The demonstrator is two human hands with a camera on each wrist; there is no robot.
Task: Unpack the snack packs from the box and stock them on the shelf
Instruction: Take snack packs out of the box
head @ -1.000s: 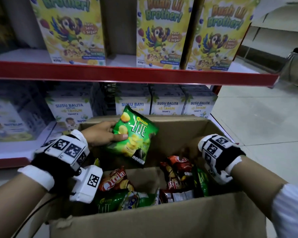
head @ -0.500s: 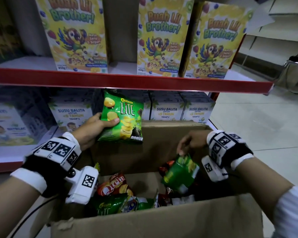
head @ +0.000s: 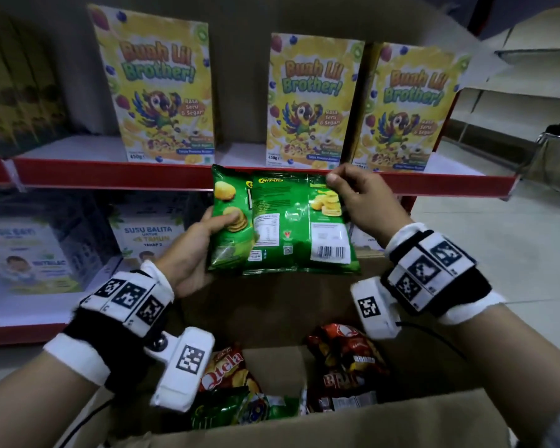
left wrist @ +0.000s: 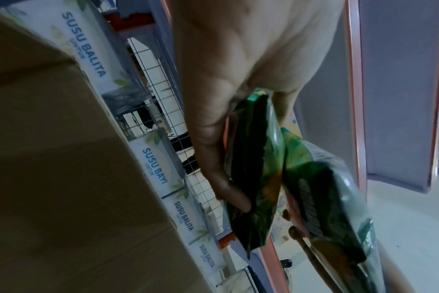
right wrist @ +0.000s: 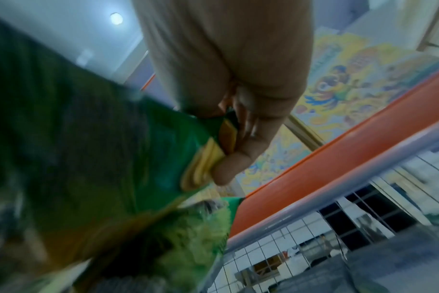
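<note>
Above the open box, at centre of the head view, two packs were held side by side against the shelf edge.

- Left hand (head: 191, 250): fingers curled behind and thumb (head: 228, 218) pressed across the face of the glossy green crisp pack, front side showing (head: 228, 227); grip at the pack's 8 o'clock corner.
- Right hand (head: 359, 202): thumb and forefinger pinching the top seam of the second glossy green crisp pack, printed back with barcode showing (head: 301, 224), at its 1 o'clock corner; remaining fingers curled loosely behind.
- The two packs overlapped, the back-facing one partly in front; both hung upright, long axes running 12 to 6.
- Relation governing the next move, as judged: the red-fronted metal shelf (head: 110, 174) lay directly at 12 o'clock from both hands, its lip touching the packs' top edges in view. The bare white gap between the yellow cardboard cereal cartons (head: 162, 92) sat at 12 o'clock, slightly nearer the left hand; the packs would need lifting over the lip while kept upright.
- Brown corrugated cardboard box (head: 272, 428): at 6 o'clock below the hands, holding further packs, among them a red-orange crisp pack lettered Qtela (head: 227, 370) and a dark red snack pack (head: 343, 360).
- Lower shelf, 9 o'clock: white milk-formula cartons (head: 149, 237).
</note>
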